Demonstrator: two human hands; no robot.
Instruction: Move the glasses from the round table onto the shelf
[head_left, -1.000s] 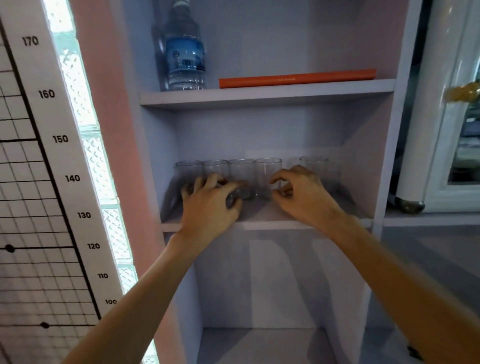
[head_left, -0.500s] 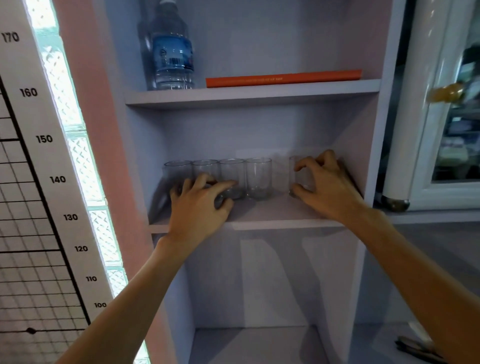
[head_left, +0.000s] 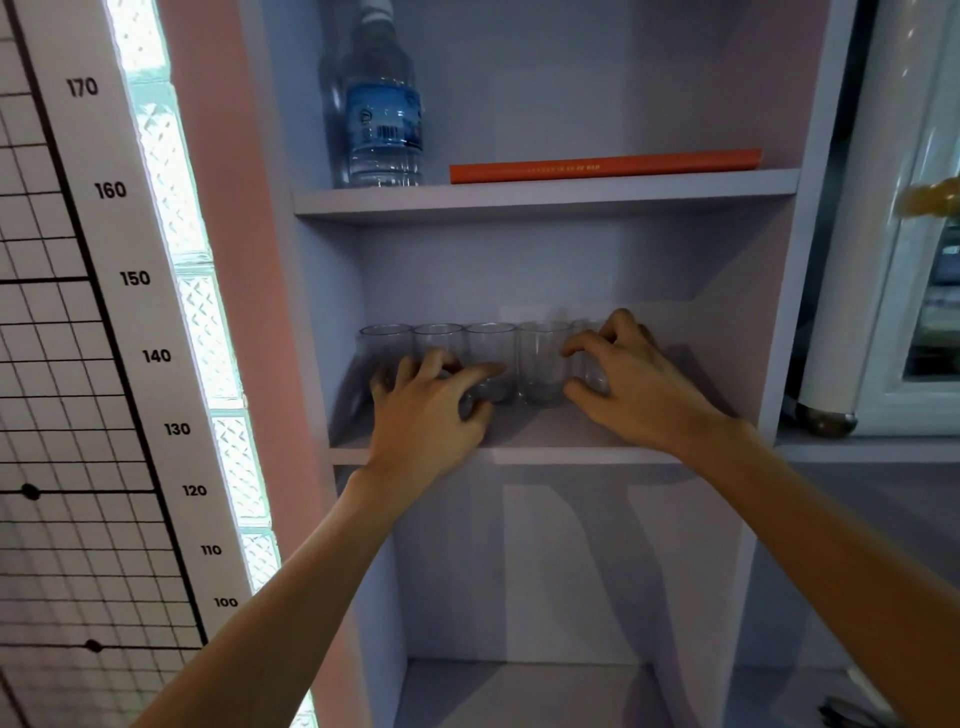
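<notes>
Several clear glasses stand in a row on the middle shelf (head_left: 545, 454) of a pale cabinet. My right hand (head_left: 631, 382) is wrapped around the rightmost glass (head_left: 589, 358), which stands right beside its neighbour, a free-standing glass (head_left: 540, 364). My left hand (head_left: 431, 408) rests with spread fingers against the fronts of the left glasses (head_left: 439, 340), touching them without lifting one. The round table is out of view.
On the upper shelf (head_left: 545, 197) stand a water bottle (head_left: 384, 114) and a flat orange book (head_left: 605, 165). A height chart (head_left: 104, 312) and glass blocks are at left, a white cabinet door (head_left: 893, 260) at right. The compartment below holds nothing visible.
My right hand went right to the lone glass and has slid it left against the row. My left hand stayed on the left glasses.
</notes>
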